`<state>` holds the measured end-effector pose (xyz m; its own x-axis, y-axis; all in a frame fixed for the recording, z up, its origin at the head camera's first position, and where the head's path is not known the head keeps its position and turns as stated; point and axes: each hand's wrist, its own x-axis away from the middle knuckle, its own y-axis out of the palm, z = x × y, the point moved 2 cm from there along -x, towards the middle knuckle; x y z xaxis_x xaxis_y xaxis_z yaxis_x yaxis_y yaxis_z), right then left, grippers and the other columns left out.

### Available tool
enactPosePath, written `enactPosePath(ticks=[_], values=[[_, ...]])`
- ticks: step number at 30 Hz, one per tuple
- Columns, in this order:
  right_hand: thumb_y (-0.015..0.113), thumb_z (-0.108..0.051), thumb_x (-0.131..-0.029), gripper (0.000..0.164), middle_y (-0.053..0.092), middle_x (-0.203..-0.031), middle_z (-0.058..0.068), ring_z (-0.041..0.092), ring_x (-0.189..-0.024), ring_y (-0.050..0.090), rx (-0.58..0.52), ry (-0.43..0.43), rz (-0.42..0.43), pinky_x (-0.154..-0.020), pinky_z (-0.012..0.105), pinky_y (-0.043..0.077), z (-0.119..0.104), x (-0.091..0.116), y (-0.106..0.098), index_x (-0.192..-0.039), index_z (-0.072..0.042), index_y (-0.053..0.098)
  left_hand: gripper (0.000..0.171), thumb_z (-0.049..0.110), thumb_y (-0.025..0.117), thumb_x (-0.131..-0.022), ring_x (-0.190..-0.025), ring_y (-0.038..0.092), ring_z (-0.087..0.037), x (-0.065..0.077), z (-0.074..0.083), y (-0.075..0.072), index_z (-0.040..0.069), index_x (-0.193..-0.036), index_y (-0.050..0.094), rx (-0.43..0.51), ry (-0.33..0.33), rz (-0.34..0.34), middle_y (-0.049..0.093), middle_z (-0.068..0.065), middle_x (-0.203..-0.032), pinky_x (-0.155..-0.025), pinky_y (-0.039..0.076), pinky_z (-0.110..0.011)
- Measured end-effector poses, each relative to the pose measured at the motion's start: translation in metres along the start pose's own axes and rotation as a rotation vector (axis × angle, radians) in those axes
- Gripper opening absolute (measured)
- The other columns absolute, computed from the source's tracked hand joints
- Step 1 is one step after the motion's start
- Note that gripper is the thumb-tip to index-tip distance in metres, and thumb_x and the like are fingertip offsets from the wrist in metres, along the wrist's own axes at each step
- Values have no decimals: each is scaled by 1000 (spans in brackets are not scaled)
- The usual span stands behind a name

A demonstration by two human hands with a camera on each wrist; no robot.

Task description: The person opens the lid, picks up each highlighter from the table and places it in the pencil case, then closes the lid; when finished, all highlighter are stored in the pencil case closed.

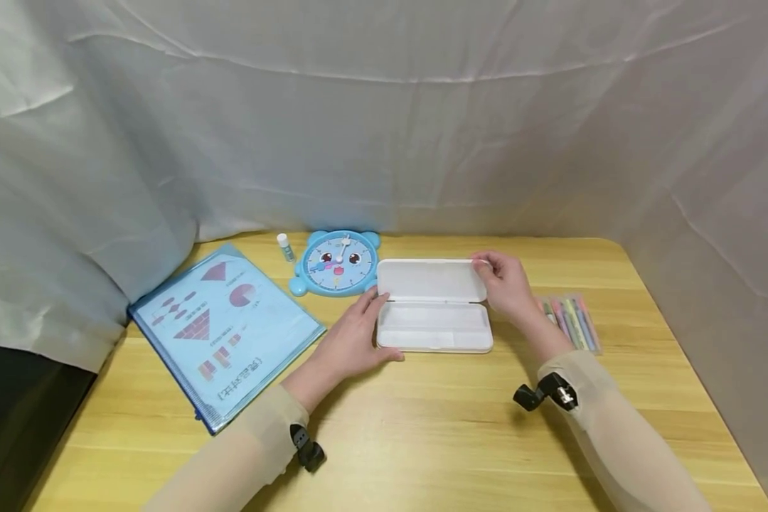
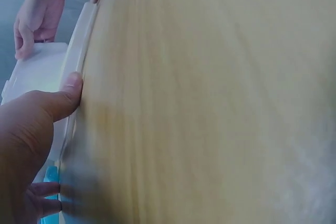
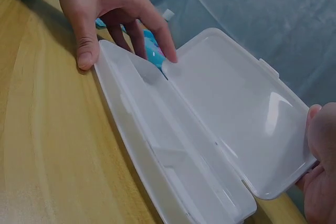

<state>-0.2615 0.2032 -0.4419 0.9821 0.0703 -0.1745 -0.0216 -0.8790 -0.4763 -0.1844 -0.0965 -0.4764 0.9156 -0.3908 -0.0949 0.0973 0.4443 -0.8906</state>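
A white pencil case [image 1: 434,316] lies open on the table, its lid [image 1: 430,279] tilted up on the far side. Inside, a long compartment and shorter divided sections hold nothing, as the right wrist view shows. My left hand [image 1: 352,336] grips the case's left end, with the thumb [image 2: 72,85] at the front edge and the index finger up by the lid's hinge corner. At the opposite end my right hand [image 1: 510,288] pinches the lid's right edge between thumb and fingers.
Behind my left hand lies a blue toy clock [image 1: 338,263] with a face, a small glue stick [image 1: 285,247] next to it. A blue zip folder [image 1: 227,334] covers the table's left side. Several coloured pens [image 1: 576,323] in a clear pack lie right, partly behind my forearm.
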Motion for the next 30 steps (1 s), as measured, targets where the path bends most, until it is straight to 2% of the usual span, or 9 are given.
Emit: enactPosePath(ticks=[5,8,11,14,22,26,30], values=[[56,-14,-111,26,72,-105,22,28,-82,59,9,-8,-15,-65,23,47,0,2,-1,-117,6,73,118,74,81,-79,-152,35,-35,0,-2,0,15,-169,30,-19,-19,-43,22,-12,-174,-113,41,-53],[57,-13,-111,25,72,-106,22,26,-82,58,9,-20,-15,-65,23,46,0,3,-1,-117,6,73,111,78,69,-86,-154,33,-34,1,-4,0,18,-170,28,-25,-28,-58,20,-9,-175,-113,40,-56],[58,-10,-110,23,72,-105,21,25,-80,56,5,-28,-10,-65,23,45,-1,3,-1,-116,6,74,98,74,58,-97,-155,32,-35,3,-4,-3,16,-169,28,-28,-15,-64,22,-10,-175,-115,38,-57],[58,-8,-110,22,72,-106,22,25,-80,58,-6,-38,-7,-64,22,47,-2,4,-1,-115,7,73,89,66,54,-102,-154,33,-34,4,-5,-5,12,-169,29,-56,10,-75,24,-11,-174,-116,38,-53],[59,-8,-109,21,72,-104,22,23,-79,57,-13,-33,0,-63,22,46,-3,6,-1,-115,6,74,95,68,58,-100,-151,38,-34,5,-7,-5,9,-168,28,-142,59,-69,26,-12,-173,-118,37,-47],[60,-14,-110,25,70,-100,20,20,-77,52,2,-28,0,-63,24,42,0,6,-1,-117,4,74,97,69,56,-100,-151,39,-36,4,-8,-2,10,-170,23,-164,59,-76,22,-11,-175,-115,40,-49],[61,-18,-110,27,70,-104,19,20,-78,49,3,-28,-7,-64,24,40,2,6,-3,-120,3,75,100,71,53,-100,-151,38,-38,4,-7,-2,13,-171,13,-163,31,-110,12,-8,-177,-114,41,-52]])
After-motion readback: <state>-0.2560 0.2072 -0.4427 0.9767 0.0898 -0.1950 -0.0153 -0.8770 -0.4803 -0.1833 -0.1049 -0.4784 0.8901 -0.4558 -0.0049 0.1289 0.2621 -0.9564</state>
